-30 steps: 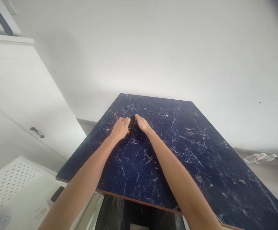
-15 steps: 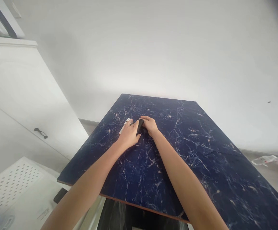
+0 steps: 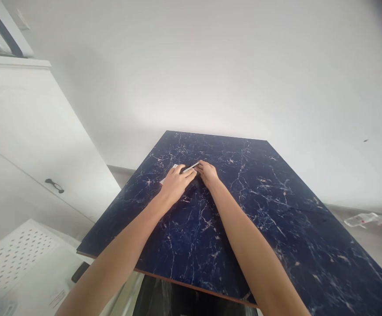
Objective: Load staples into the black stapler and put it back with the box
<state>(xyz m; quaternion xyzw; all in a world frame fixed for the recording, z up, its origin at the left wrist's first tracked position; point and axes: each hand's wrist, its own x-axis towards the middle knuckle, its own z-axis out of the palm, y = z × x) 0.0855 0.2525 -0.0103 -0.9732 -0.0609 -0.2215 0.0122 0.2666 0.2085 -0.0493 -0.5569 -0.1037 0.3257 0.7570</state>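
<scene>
A small flat object, showing a pale narrow edge with dark parts beside it, is held between my two hands over the dark blue marble-patterned tabletop. My left hand closes on its left end, fingers pointing right. The fingertips of my right hand pinch its right end. Under and behind the left hand lies a white printed card or box, mostly covered, so its kind cannot be told.
To the left stands a white cabinet with a dark handle. A white perforated container sits low at the left. Clear plastic packaging lies on the floor at right. A pale wall rises behind the tabletop.
The flat object has been turned between my hands: its black face showed before, and now a pale edge shows. My left fingers have shifted along it.
</scene>
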